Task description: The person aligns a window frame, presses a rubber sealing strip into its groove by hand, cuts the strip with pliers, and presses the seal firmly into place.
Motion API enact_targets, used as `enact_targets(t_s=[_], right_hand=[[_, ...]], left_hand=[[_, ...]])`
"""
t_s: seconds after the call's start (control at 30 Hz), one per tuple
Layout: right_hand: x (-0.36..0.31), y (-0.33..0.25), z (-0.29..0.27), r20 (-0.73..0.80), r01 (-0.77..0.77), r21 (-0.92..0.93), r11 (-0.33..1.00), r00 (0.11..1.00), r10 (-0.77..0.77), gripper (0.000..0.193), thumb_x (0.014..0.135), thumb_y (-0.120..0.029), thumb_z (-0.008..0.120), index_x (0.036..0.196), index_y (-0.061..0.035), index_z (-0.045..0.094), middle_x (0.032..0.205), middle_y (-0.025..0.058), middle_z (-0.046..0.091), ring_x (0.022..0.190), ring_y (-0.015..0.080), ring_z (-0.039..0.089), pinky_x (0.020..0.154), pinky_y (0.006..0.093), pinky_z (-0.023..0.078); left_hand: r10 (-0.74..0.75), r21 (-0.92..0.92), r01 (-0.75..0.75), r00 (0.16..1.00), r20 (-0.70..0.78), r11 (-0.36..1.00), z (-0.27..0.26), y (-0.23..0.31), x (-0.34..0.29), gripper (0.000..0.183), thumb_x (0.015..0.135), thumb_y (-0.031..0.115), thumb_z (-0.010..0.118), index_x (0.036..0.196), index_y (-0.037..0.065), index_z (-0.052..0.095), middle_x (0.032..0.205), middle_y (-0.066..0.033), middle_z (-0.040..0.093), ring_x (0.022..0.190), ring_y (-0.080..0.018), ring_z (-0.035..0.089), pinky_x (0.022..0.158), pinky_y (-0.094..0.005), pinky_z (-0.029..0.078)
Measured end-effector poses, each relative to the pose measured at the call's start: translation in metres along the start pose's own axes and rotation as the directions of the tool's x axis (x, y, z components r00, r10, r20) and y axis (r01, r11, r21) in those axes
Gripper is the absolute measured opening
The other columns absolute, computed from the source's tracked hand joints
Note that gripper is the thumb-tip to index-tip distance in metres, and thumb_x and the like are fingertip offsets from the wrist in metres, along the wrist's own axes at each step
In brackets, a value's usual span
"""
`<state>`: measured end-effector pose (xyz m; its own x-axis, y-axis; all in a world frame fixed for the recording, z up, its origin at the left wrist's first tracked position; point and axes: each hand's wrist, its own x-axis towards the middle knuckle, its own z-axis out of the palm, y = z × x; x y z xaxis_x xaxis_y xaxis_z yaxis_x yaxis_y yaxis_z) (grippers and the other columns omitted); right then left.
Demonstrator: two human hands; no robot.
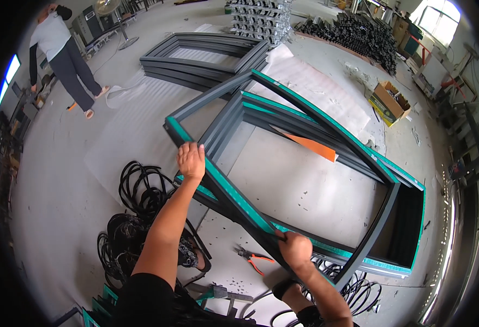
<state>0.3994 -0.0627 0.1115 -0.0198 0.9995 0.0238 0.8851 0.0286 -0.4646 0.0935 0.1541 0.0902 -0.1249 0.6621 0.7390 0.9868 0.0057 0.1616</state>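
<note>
A dark grey rectangular window frame (238,199) with green film along its faces lies tilted and skewed over a stack of similar frames (226,131). My left hand (191,162) is closed over its near long side, toward the left corner. Farther right on that same side, my right hand (295,249) grips the frame in a fist, thumb along the top. The fingertips on the underside are hidden. An orange strip (311,146) lies inside the stacked frames' opening.
Pliers with orange handles (254,259) and coils of black rubber strip (141,188) lie near my feet. Behind are another frame stack (196,41), metal profiles (354,41) and an open cardboard box (389,102). A person (59,49) stands at the far left near a fan (108,6).
</note>
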Motion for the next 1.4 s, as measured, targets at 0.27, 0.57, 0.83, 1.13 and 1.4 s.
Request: enact_targets(t_s=[0.27,0.57,0.83,1.13,1.4], right_hand=[[0.069,-0.123,0.076,-0.009,-0.140,0.148,0.979,0.990,0.143,0.031,0.084,-0.030,0.053,0.098,-0.0021,0.056,0.083,0.0197,0.060,0.076,0.0365,0.059,0.067,0.0438,0.048],[0.023,-0.146,0.090,-0.123,-0.107,0.137,0.985,0.985,0.124,0.033,0.080,-0.024,0.058,0.106,-0.0037,0.056,0.091,0.0190,0.058,0.083,0.0366,0.056,0.073,0.0431,0.046],[-0.047,-0.161,0.079,-0.020,0.010,0.293,0.956,1.000,-0.004,0.029,0.079,-0.008,0.053,0.108,-0.0044,0.054,0.083,0.0195,0.059,0.068,0.0340,0.060,0.060,0.0420,0.048],[-0.196,-0.107,0.000,0.391,-0.276,0.136,0.952,0.898,0.204,0.033,0.076,-0.016,0.061,0.107,-0.0050,0.057,0.076,0.0168,0.063,0.066,0.0294,0.063,0.059,0.0354,0.049],[-0.213,-0.095,0.002,0.293,-0.164,0.029,0.986,0.945,0.148,0.019,0.077,-0.018,0.060,0.092,-0.0062,0.061,0.071,0.0151,0.060,0.067,0.0347,0.059,0.058,0.0405,0.046]], left_hand=[[-0.496,-0.285,0.566,0.821,0.283,0.774,-0.036,0.017,-0.116,0.032,0.087,0.026,0.048,0.096,-0.005,0.051,0.096,-0.0227,0.053,0.093,-0.0386,0.049,0.082,-0.0455,0.038],[-0.461,-0.348,0.928,0.369,0.807,0.133,-0.059,0.010,-0.188,0.037,0.093,0.033,0.042,0.103,-0.002,0.050,0.092,-0.0130,0.058,0.081,-0.0218,0.058,0.068,-0.0332,0.049],[-0.252,-0.189,0.964,0.139,0.958,-0.187,-0.049,-0.012,-0.146,0.040,0.091,0.043,0.044,0.100,0.005,0.052,0.090,-0.0065,0.061,0.081,-0.0183,0.061,0.072,-0.0343,0.050],[-0.273,0.006,0.977,-0.065,0.960,-0.211,-0.034,-0.021,-0.101,0.038,0.084,0.039,0.059,0.082,0.002,0.053,0.071,-0.0075,0.059,0.062,-0.0206,0.060,0.056,-0.0357,0.050],[-0.256,0.077,0.971,-0.136,0.957,-0.228,-0.027,-0.026,-0.097,0.052,0.075,0.051,0.064,0.074,0.000,0.055,0.071,-0.0129,0.062,0.062,-0.0256,0.062,0.059,-0.0373,0.053]])
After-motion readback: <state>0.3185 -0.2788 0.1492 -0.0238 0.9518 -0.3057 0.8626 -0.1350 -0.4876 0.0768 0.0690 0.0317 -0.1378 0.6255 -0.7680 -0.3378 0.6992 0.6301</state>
